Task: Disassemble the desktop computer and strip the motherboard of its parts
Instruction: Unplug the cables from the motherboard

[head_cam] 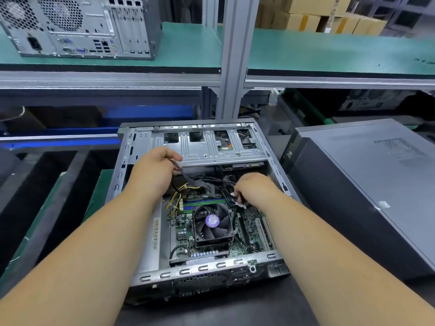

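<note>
Presently, above the CPU fan (213, 225), the left hand (154, 168) grips the cable bundle (188, 178) clear while the right hand (255, 188) pinches a white connector (240, 204) for unplugging.

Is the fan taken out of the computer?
No, the fan with its purple sticker sits on the green board inside the open computer.

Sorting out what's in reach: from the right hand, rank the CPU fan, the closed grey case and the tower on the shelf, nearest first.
From the right hand:
1. CPU fan, just below-left of it, inside the open case.
2. Closed grey case, to its right.
3. Tower, on the shelf, far upper left.
</note>
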